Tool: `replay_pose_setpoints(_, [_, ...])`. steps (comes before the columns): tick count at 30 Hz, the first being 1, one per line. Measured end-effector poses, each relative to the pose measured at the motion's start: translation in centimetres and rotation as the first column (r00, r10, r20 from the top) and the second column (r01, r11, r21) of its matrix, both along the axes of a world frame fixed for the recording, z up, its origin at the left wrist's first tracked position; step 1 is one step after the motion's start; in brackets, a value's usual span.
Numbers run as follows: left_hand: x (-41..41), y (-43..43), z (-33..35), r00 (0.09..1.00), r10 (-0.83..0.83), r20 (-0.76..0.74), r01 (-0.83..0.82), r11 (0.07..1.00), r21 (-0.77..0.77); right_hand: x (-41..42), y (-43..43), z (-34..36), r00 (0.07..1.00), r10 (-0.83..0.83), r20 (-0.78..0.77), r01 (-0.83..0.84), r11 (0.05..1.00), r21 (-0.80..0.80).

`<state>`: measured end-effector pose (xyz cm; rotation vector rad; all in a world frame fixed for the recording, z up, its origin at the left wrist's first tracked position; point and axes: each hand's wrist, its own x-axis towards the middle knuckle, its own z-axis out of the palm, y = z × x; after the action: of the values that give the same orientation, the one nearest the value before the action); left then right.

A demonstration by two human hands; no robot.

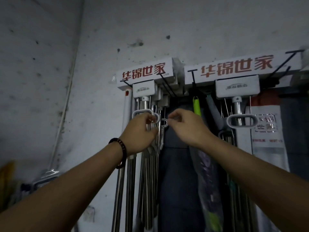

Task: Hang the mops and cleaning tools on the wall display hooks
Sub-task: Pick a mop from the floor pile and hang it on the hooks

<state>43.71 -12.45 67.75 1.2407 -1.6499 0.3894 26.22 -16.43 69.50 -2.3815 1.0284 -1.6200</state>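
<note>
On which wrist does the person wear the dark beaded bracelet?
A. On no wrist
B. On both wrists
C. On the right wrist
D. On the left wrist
D. The beaded bracelet circles the wrist just below the left hand, which reaches into the hanging mop handles; the wrist below the right hand is bare.

Metal-handled mops (147,164) are hung from the left wall rack (145,73); beside it, a second rack (242,67) is mounted.
</note>
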Motion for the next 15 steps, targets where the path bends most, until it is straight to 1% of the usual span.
replay_pose_setpoints(2, [1.8, -0.2, 1.1, 1.0, -0.02, 0.024, 0.021, 0.999, -0.029, 1.9, -0.4, 0.8, 0.992, 0.094, 0.086, -0.098, 0.995, 0.036])
replay_pose_setpoints(4, [3.8, -0.5, 2.3, 0.998, -0.025, 0.056, 0.027, 0.999, -0.042, 3.8, -0.9, 1.7, 0.983, 0.139, 0.123, -0.142, 0.99, 0.019])
replay_pose_setpoints(6, [5.8, -0.8, 3.7, 0.996, -0.04, 0.083, 0.045, 0.998, -0.051, 5.8, -0.9, 2.8, 0.976, 0.156, 0.15, -0.158, 0.987, 0.003])
replay_pose_setpoints(8, [7.8, -1.3, 4.8, 0.991, -0.056, 0.119, 0.064, 0.996, -0.069, 8.0, -0.4, 3.8, 0.979, 0.127, 0.16, -0.125, 0.992, -0.023])
replay_pose_setpoints(10, [9.5, -2.1, 5.9, 0.985, -0.051, 0.164, 0.068, 0.993, -0.101, 9.5, 0.2, 4.9, 0.994, 0.031, 0.103, -0.024, 0.997, -0.074])
replay_pose_setpoints(12, [10.8, -2.7, 7.0, 0.978, -0.035, 0.205, 0.064, 0.989, -0.136, 10.5, 0.6, 6.1, 0.99, -0.14, 0.002, 0.139, 0.976, -0.167])
replay_pose_setpoints(14, [11.8, -3.3, 8.2, 0.967, -0.001, 0.253, 0.041, 0.987, -0.155, 11.3, 0.7, 7.4, 0.938, -0.332, -0.095, 0.292, 0.909, -0.297])
replay_pose_setpoints(15, [12.2, -3.6, 8.9, 0.96, 0.027, 0.278, 0.022, 0.985, -0.173, 11.7, 0.5, 8.1, 0.892, -0.431, -0.138, 0.362, 0.862, -0.354])
